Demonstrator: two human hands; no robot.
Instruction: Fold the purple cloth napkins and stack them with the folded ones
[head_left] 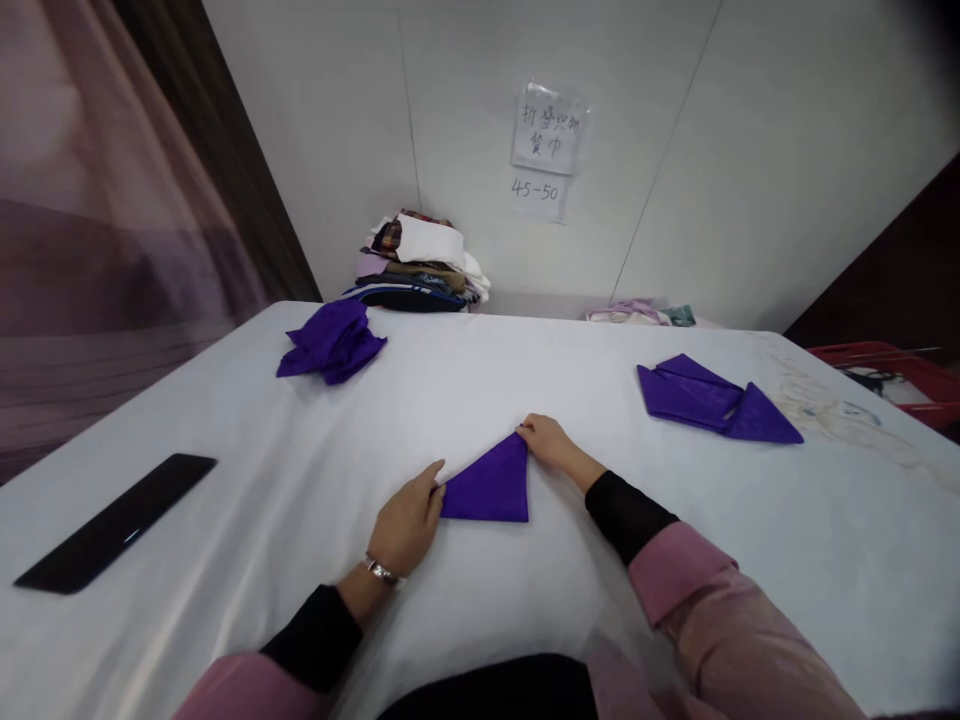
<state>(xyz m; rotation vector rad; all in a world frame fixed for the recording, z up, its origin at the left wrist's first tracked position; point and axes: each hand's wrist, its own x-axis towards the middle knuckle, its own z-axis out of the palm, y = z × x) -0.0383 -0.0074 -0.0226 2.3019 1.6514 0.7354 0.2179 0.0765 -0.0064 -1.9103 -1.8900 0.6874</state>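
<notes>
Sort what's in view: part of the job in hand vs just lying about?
Likely the job:
- folded purple cloth, touched by left hand and right hand
- rumpled purple pile
- folded purple pieces
- white-covered table

Likely lying about:
- dark flat object
- cloth stack
- pastel cloths
- red container

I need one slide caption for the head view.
On the white table, right hand pinches a folded purple cloth while left hand touches it.
</notes>
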